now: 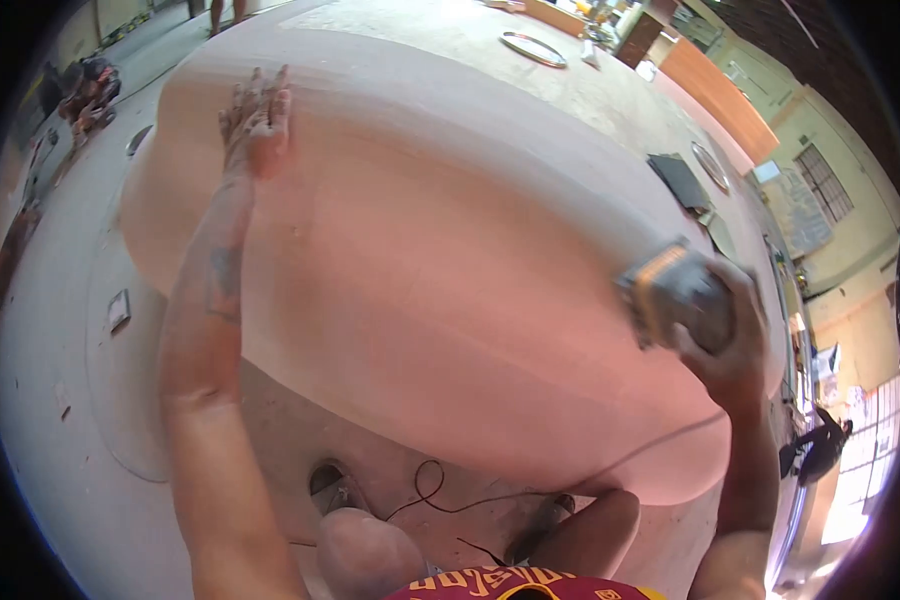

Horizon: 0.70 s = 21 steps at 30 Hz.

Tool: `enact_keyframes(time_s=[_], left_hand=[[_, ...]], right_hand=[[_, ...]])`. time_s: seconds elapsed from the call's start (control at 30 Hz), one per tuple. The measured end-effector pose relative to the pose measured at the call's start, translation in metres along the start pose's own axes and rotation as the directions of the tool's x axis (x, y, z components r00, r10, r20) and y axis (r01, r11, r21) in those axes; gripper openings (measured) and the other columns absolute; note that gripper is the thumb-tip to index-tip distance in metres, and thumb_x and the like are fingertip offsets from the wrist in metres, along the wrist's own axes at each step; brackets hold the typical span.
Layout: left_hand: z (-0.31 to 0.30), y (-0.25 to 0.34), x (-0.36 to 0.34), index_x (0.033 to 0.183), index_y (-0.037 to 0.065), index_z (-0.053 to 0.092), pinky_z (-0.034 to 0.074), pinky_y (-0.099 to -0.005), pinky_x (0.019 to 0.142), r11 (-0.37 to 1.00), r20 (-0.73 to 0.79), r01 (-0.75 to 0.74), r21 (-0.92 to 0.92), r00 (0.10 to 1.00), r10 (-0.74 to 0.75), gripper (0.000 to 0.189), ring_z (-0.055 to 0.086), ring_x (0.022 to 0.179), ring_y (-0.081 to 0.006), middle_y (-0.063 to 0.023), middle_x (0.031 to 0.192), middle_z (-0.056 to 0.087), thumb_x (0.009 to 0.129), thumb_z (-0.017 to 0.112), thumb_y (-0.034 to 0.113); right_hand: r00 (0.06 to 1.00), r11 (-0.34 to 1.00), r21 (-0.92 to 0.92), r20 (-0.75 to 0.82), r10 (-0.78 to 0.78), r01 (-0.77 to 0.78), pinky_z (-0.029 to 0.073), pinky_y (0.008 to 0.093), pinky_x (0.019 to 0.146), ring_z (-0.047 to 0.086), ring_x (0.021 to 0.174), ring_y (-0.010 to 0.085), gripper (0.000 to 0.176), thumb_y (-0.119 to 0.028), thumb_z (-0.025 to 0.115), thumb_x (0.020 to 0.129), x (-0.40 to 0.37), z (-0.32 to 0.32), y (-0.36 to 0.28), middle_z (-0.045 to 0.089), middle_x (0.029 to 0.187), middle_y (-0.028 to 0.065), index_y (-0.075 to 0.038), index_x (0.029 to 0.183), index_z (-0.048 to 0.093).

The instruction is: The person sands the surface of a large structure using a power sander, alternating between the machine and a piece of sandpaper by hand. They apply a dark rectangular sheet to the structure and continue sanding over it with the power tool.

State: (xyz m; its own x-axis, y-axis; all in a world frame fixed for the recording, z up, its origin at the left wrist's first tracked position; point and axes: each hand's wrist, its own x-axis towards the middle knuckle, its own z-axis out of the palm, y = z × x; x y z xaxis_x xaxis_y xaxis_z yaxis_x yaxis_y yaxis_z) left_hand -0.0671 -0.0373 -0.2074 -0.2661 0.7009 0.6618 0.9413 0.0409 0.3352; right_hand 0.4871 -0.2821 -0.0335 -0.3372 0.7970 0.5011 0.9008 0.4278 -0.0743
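Note:
A large, smooth, rounded pinkish-beige form [440, 290], dusty on its upper side, spreads across the middle of the head view. My left hand [257, 125] lies flat on its far left part, fingers stretched out and coated with dust. On the right, my right hand [725, 360] grips a black and orange power sander [682, 300]. The sander is blurred and sits against the form's right side; its underside is hidden. A thin dark cord [470, 508] loops over the floor and runs up along the form's lower right edge.
On the floor beyond lie a dark flat sheet [677, 182] and two oval rimmed pieces, one at the top [533, 50] and one at right [710, 166]. A small flat object [119, 311] lies at left. A person in dark clothes [820, 450] is at far right.

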Motion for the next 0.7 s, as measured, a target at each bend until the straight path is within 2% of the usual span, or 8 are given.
enact_keyframes(time_s=[0.07,0.17,0.23,0.3,0.4,0.5,0.6,0.7], left_hand=[[-0.013,0.009,-0.003,0.166,0.036,0.031,0.008,-0.0653,0.126,0.999,0.079,0.051,-0.017,0.996,-0.049,0.061,0.014,0.162,-0.0366,-0.0041,0.177,0.02,0.111,0.024,0.061],[-0.032,0.037,-0.005,0.165,0.021,0.038,0.011,-0.0589,0.128,0.971,0.286,-0.005,-0.238,0.955,0.075,0.068,0.021,0.161,-0.0353,-0.0094,0.173,0.03,0.112,0.023,0.061],[-0.093,0.121,-0.029,0.157,0.006,0.048,0.014,-0.0484,0.129,0.736,0.194,-0.102,-0.669,0.932,0.306,0.074,0.032,0.157,-0.0315,-0.014,0.166,0.043,0.113,0.023,0.06],[-0.126,0.178,-0.052,0.149,0.001,0.057,0.024,-0.0394,0.126,0.433,0.169,0.018,-0.901,0.935,0.313,0.067,0.045,0.148,-0.0265,-0.0158,0.156,0.055,0.114,0.031,0.052],[-0.144,0.23,-0.058,0.144,0.0,0.062,0.031,-0.038,0.122,0.236,0.286,0.25,-0.939,0.949,0.134,0.058,0.051,0.14,-0.0223,-0.0134,0.148,0.06,0.114,0.041,0.044],[-0.117,0.23,-0.05,0.142,0.001,0.063,0.037,-0.0357,0.118,0.064,0.414,0.409,-0.91,0.895,0.166,0.05,0.054,0.134,-0.0199,-0.012,0.141,0.062,0.112,0.05,0.039],[-0.138,0.301,-0.069,0.142,-0.002,0.06,0.039,-0.036,0.117,0.373,0.236,0.17,-0.912,0.962,0.137,0.05,0.055,0.135,-0.0202,-0.0136,0.142,0.063,0.113,0.045,0.036],[-0.122,0.348,-0.093,0.138,-0.004,0.061,0.046,-0.0368,0.112,0.336,0.328,0.231,-0.913,0.906,0.268,0.042,0.062,0.129,-0.0232,-0.0141,0.141,0.065,0.111,0.049,0.025]], right_hand=[[0.995,0.996,-0.003,0.05,-0.088,0.088,0.053,0.0408,0.099,0.064,0.111,0.0341,0.068,-0.017,0.082,0.073,0.036,0.014,-0.03,0.062,0.122,0.0156,-0.01,0.136,0.06],[0.982,0.97,0.158,-0.002,-0.19,0.188,0.059,0.0417,0.082,0.068,0.103,0.0314,0.059,-0.032,0.087,0.078,0.089,0.05,-0.077,0.067,0.113,0.0111,-0.013,0.13,0.066],[0.933,0.928,0.121,-0.123,-0.338,0.352,0.062,0.0439,0.078,0.064,0.12,0.0252,0.038,-0.021,0.069,0.088,0.115,0.094,-0.091,0.069,0.121,0.0053,-0.014,0.125,0.07],[0.971,0.948,0.217,-0.004,-0.238,0.233,0.06,0.0464,0.083,0.063,0.125,0.0281,0.039,-0.021,0.067,0.091,0.136,0.101,-0.124,0.065,0.128,0.0105,-0.011,0.129,0.069],[0.971,0.958,0.25,0.154,-0.181,0.139,0.056,0.0481,0.096,0.063,0.129,0.0296,0.04,-0.023,0.068,0.094,0.151,0.089,-0.146,0.061,0.135,0.0129,-0.007,0.13,0.068],[0.989,0.936,0.34,0.081,-0.126,0.092,0.053,0.0467,0.103,0.062,0.13,0.0295,0.042,-0.024,0.07,0.093,0.142,0.095,-0.129,0.059,0.141,0.0137,-0.005,0.131,0.069],[0.981,0.962,0.196,-0.043,-0.188,0.192,0.056,0.0423,0.096,0.068,0.118,0.0323,0.04,-0.02,0.072,0.089,0.106,0.101,-0.102,0.063,0.136,0.0144,-0.004,0.126,0.07],[0.995,0.979,0.184,0.041,-0.094,0.085,0.056,0.0422,0.096,0.068,0.119,0.0326,0.04,-0.019,0.072,0.088,0.056,0.048,-0.044,0.062,0.139,0.0148,-0.002,0.124,0.071]])
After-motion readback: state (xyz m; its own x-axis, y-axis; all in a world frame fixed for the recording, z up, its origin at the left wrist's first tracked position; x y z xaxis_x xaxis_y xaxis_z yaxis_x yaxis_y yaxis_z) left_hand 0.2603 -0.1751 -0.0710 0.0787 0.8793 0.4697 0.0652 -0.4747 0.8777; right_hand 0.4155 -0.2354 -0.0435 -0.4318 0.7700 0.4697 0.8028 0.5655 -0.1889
